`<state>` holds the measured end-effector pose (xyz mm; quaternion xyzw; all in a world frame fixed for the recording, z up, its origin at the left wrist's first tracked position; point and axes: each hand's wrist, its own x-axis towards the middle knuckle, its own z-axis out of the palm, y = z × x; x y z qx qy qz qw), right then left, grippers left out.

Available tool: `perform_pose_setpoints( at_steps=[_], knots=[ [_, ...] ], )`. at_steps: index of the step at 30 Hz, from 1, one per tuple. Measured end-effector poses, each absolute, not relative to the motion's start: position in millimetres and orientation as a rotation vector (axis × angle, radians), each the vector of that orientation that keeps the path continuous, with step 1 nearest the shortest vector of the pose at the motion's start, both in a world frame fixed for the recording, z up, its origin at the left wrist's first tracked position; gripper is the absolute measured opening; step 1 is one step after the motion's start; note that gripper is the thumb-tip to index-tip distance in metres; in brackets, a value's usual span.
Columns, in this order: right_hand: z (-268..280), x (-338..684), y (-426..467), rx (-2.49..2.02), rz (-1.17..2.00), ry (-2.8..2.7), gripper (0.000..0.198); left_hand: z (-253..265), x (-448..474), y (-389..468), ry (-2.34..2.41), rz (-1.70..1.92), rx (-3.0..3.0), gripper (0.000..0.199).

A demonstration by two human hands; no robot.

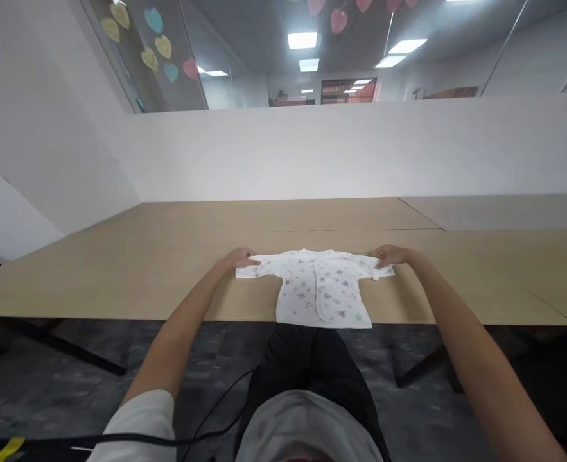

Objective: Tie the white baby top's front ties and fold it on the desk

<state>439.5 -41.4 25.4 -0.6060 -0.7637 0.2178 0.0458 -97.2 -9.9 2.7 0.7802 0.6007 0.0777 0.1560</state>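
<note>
A small white baby shirt (322,289) with a scattered print lies spread out on the table, its front facing up and its sleeves stretched to both sides. The hem reaches the table's front edge. My left hand (241,258) pinches the sleeve on the left near its cuff, thumb on top. On the other side, my right hand (389,255) grips the right sleeve close to its end, with fingers closed on the cloth. Some fingertips of both hands are hidden.
The light wooden table (119,269) runs up to a white wall (312,151). Above stands a glass pane with paper hearts (153,20). A grey panel (505,212) lies at the back right. A black cable (206,436) crosses below, left of my legs.
</note>
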Motion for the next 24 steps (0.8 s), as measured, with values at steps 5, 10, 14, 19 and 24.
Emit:
perform_pose_setpoints(
  at_steps=[5, 10, 14, 19, 24],
  knots=[
    [16.2, 446.8, -35.3, -2.110, 0.316, -2.275, 0.041, -2.3, -138.6, -18.7, 1.784, 0.401, 2.136, 0.042],
    [10.9, 420.7, -32.0, -2.311, -0.218, -2.007, 0.041, -1.6, -135.4, -19.7, 1.980, 0.482, 2.085, 0.029],
    [15.0, 368.3, -30.8, -2.211, -0.347, -1.998, 0.042, 11.6, -86.2, -11.2, 2.015, 0.496, 2.276, 0.031],
    [1.9, 270.5, -27.3, -1.839, 0.058, -2.223, 0.031, 9.2, 37.3, -12.5, 1.629, 0.487, 2.469, 0.023],
    [-30.5, 226.5, -21.7, -1.695, 0.137, -2.144, 0.030, -15.1, 102.6, -20.7, 1.781, 0.499, 2.247, 0.027]
  ],
)
